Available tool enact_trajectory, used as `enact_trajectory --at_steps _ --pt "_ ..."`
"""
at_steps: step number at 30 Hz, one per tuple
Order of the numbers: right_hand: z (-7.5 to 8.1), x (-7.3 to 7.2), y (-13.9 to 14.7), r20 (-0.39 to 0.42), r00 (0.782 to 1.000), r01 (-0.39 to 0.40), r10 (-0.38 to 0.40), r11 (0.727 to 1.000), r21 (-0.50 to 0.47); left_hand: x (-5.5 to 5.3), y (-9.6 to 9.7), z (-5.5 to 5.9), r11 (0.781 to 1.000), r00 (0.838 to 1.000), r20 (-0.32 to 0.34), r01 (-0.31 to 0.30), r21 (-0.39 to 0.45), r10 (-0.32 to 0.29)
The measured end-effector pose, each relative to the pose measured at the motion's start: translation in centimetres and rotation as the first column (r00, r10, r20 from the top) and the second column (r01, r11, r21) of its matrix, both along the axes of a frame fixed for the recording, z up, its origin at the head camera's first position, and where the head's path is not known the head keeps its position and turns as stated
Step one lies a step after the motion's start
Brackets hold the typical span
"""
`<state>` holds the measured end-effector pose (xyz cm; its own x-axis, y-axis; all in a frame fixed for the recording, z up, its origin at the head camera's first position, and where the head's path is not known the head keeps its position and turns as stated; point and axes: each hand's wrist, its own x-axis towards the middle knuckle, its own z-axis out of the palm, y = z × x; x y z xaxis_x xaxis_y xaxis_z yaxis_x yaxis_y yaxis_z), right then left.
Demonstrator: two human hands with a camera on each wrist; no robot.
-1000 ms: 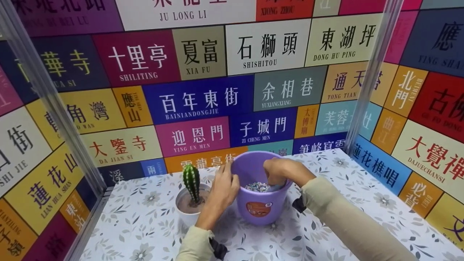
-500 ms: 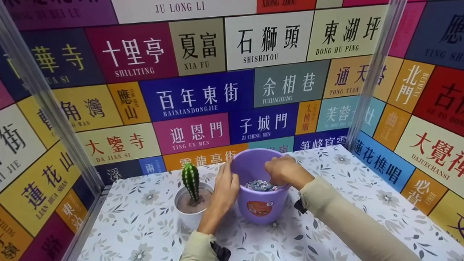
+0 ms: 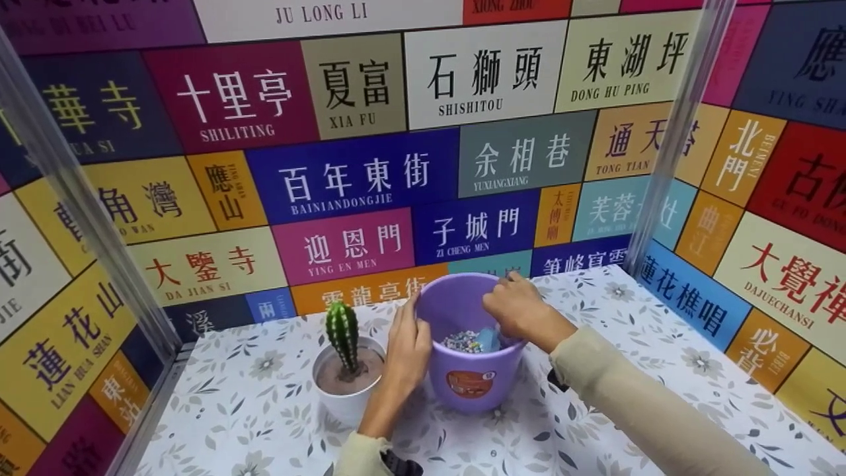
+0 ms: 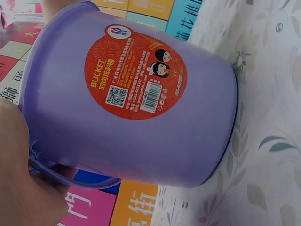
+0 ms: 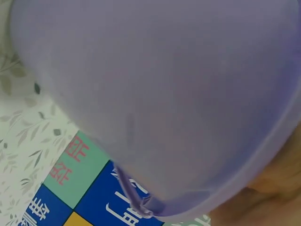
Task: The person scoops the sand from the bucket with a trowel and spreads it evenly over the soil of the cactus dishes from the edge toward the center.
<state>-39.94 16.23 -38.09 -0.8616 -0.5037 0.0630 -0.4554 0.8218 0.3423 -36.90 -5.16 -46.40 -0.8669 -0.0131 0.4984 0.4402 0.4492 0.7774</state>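
Note:
A purple bucket [image 3: 477, 383] with a red round label stands upright on the table, and multicoloured gravel [image 3: 461, 341] lies inside it. My left hand [image 3: 406, 347] grips the bucket's rim from the left, close to the bucket handle [image 4: 70, 181] in the left wrist view. Over the far right of the opening, my right hand [image 3: 525, 311] is curled round a light-blue scoop. The scoop's blade [image 3: 488, 340] shows down at the gravel; its handle is hidden in the fist. In the right wrist view the bucket wall covers most of the picture.
Just left of my left forearm, a white pot [image 3: 344, 400] holds a green cactus [image 3: 342, 337] in pale soil. The floral-patterned tablecloth [image 3: 608, 423] reaches the wall panels [image 3: 353, 175] behind. Metal posts [image 3: 674, 132] stand at the corners.
My right hand has lifted and tilted slightly over the bucket, and more of the blue scoop shows above the gravel. My left hand keeps its hold on the rim.

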Motion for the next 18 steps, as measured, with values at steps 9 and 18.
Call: enact_trajectory --at_steps 9,18 --pt "-0.8 -0.8 -0.2 0.039 0.999 0.007 -0.009 0.999 0.051 0.0 0.2 -0.6 0.996 1.000 0.013 0.022 0.092 -0.023" --pt "-2.1 -2.3 0.2 0.025 0.995 -0.097 0.098 0.995 -0.029 0.0 0.3 -0.8 0.989 0.999 0.020 0.035 0.147 -0.038"
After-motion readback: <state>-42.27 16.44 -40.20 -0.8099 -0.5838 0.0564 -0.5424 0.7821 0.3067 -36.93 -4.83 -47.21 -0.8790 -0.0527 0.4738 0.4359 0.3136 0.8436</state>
